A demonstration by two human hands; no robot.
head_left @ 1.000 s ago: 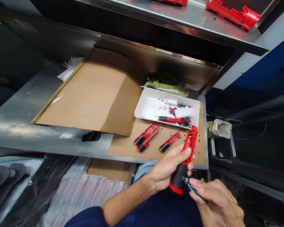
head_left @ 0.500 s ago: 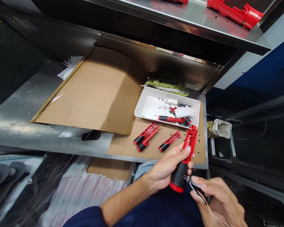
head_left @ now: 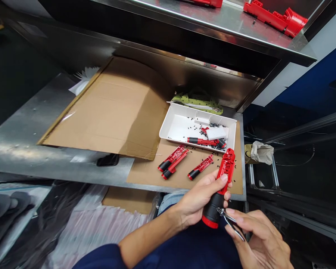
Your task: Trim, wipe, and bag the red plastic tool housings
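Left hand (head_left: 199,197) holds a red-and-black plastic part (head_left: 213,206).

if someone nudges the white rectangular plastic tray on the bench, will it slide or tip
The white rectangular plastic tray would probably slide rather than tip, being wide and shallow. Its thin, straight-edged walls suggest it is fairly stiff and light for its size. The small loose black pieces scattered inside would likely shift about.
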